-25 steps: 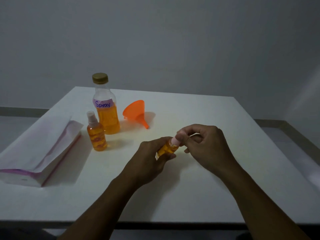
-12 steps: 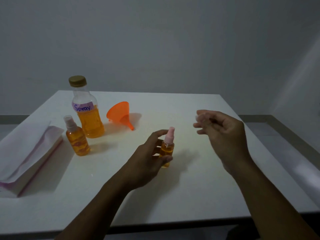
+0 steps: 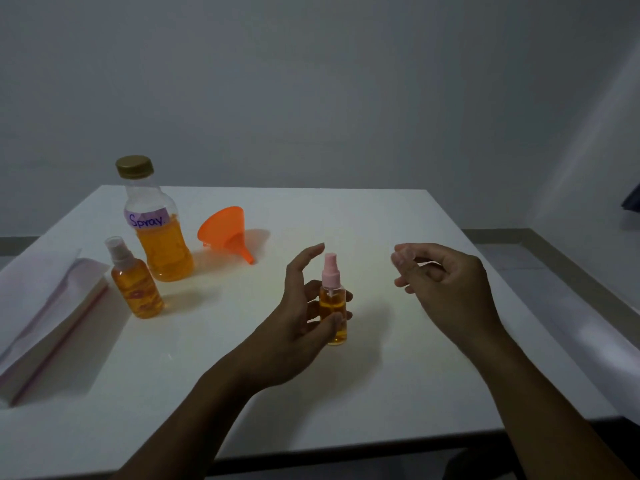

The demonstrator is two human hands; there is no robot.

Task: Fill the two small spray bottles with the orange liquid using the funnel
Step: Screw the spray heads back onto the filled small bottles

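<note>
A small spray bottle (image 3: 333, 308) with a pink sprayer and orange liquid stands upright at the table's middle. My left hand (image 3: 298, 313) wraps it loosely, thumb on its front, fingers behind, index finger raised. My right hand (image 3: 446, 289) hovers to its right, apart from it and half curled. A pale glint shows between its thumb and fingers, and I cannot tell what it is. A second small spray bottle (image 3: 136, 285), full and under a clear cap, stands at the left. Behind it are the big capped bottle labelled "Spray" (image 3: 156, 233) and the orange funnel (image 3: 227, 233) lying on its side.
The white table (image 3: 398, 393) ends close to me at a dark front edge. A folded white and pink paper bag (image 3: 45, 313) lies along the left side. A grey wall rises behind the table, and floor shows at the right.
My right hand left the pink sprayer top and pulled away to the right. My left hand turned the small bottle upright, stood it on the table and loosened its fingers.
</note>
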